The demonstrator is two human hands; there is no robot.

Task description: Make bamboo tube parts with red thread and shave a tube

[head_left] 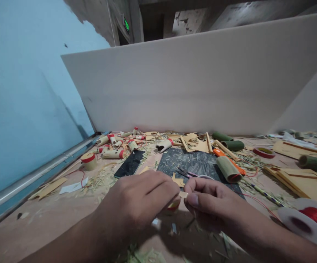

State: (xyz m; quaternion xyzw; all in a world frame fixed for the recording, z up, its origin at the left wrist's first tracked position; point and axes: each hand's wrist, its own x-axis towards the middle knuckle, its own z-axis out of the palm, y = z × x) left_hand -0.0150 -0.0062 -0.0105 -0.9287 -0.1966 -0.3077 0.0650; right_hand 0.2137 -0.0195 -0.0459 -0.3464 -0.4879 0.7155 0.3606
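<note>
My left hand [147,193] is closed, its fingers bent down and pressed together, and its palm side is hidden. Just under its fingertips shows a small round piece with a red rim [174,205]; I cannot tell whether the hand grips it. My right hand [211,201] pinches a small pale flat piece [184,195] between thumb and forefinger, close to the left fingertips. Right behind the hands, scissors [186,173] and a jagged scrap of yellowish sheet [178,180] lie on a dark cutting mat [171,160].
A phone [129,163] and several red-banded bamboo tubes [114,154] lie to the left. To the right are an orange utility knife [225,157], a bamboo section [228,170], a red tape roll [264,152] and a red thread spool [315,216]. A white panel [188,84] stands behind.
</note>
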